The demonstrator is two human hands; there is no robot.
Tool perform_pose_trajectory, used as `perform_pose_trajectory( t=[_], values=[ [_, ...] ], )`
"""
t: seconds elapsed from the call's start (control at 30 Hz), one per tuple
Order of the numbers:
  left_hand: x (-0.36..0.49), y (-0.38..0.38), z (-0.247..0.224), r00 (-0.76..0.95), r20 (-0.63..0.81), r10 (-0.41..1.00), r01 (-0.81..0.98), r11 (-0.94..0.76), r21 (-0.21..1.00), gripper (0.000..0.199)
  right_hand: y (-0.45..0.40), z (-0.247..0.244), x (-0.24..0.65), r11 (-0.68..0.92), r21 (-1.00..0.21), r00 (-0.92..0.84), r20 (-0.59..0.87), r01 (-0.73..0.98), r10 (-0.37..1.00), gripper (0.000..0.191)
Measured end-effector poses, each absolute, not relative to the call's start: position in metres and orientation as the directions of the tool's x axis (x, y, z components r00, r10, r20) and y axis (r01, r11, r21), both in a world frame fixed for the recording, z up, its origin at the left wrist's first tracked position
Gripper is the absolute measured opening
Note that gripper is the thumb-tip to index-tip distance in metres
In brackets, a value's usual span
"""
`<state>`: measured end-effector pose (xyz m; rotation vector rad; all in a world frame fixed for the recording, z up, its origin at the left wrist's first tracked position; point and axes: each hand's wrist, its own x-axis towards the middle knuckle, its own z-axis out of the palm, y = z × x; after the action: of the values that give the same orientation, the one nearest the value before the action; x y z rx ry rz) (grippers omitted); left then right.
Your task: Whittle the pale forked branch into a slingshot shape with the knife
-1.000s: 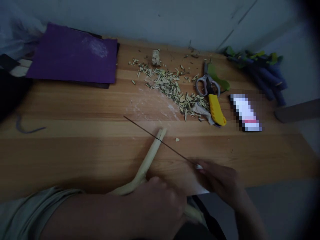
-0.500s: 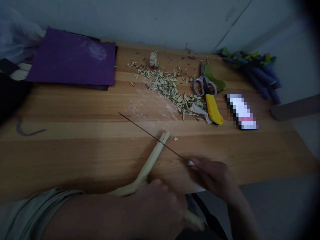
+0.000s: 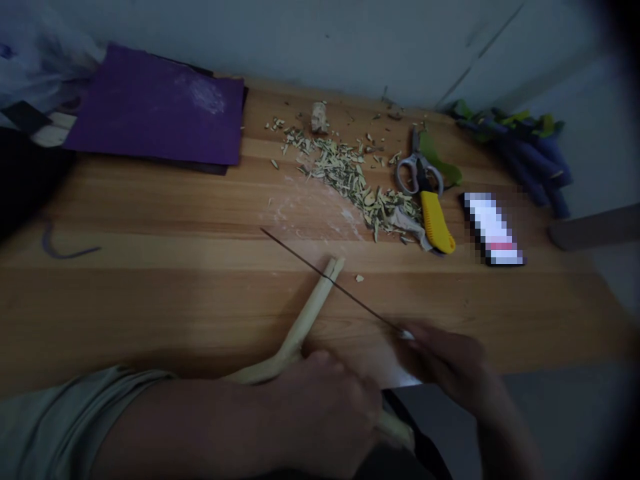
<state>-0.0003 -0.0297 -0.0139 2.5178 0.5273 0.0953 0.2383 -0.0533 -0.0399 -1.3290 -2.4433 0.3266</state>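
My left hand (image 3: 335, 407) is closed around a pale, peeled forked stick (image 3: 307, 313) at the table's front edge. One arm of the fork points away from me and has a slit end; another runs left behind my forearm, and the handle end shows right of my fist. A thin dark rod-like tool (image 3: 295, 253) lies across the stick near its slit tip. My right hand (image 3: 450, 360) grips the tool's right end, where something small and white shows at the fingertips. Beside the tip lies a small pale chip (image 3: 359, 278).
Wood shavings (image 3: 345, 173) spread over the wooden table (image 3: 175, 300). Beyond them are a short wood piece (image 3: 319, 117), scissors (image 3: 417, 170), a yellow-handled cutter (image 3: 437, 223) and a blurred-out phone (image 3: 494, 229). Purple sheets (image 3: 160, 110) lie back left, bluish sticks (image 3: 530, 150) back right.
My right hand has drawn the thin tool rightward and slightly toward me across the stick. My left hand keeps its hold. The whole view has shifted slightly.
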Motion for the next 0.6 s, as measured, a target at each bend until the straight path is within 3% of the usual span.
perform_pose_trajectory(
  t=[0.17, 0.4, 0.6],
  values=[
    [0.000, -0.028, -0.008, 0.882, -0.129, 0.453, 0.446, -0.717, 0.536, 0.026, -0.015, -0.034, 0.192, 0.521, -0.328, -0.478, 0.206, 0.788, 0.854, 0.022],
    [-0.004, -0.014, -0.006, 0.842, -0.196, 0.503, 0.521, -0.662, 0.539, 0.032, -0.074, -0.041, 0.286, 0.459, -0.293, -0.433, 0.154, 0.839, 0.888, 0.035],
    [-0.008, -0.004, -0.008, 0.775, -0.176, 0.607, 0.607, -0.637, 0.475, 0.029, -0.041, -0.040, 0.225, 0.466, -0.239, -0.442, 0.150, 0.852, 0.885, 0.028]
  ],
)
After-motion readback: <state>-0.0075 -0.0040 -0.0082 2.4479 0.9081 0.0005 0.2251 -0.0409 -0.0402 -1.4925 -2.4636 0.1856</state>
